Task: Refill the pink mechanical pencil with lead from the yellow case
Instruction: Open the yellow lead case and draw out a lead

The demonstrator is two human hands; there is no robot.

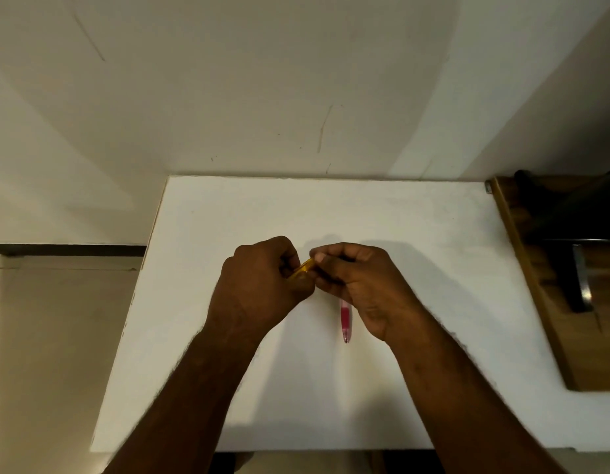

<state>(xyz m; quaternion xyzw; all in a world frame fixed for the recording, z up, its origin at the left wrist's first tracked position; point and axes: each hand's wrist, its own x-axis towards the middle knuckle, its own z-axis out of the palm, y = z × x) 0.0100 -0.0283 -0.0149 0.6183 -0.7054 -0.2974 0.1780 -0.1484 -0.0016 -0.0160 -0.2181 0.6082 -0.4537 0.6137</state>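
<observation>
Over the white table [228,217], two hands' grips: left hand [262,282] and right hand [361,278] both around one yellow case [302,268], one pink pencil [345,319] beneath.

Both forearms are reaching in from the near edge, converging mid-scene. The left hand [262,275] is curling tight, knuckles up, its fingers gripping the case [302,268]. The right hand [360,282] is sitting just beside it, thumb and fingertips pinching the case's right end.
</observation>
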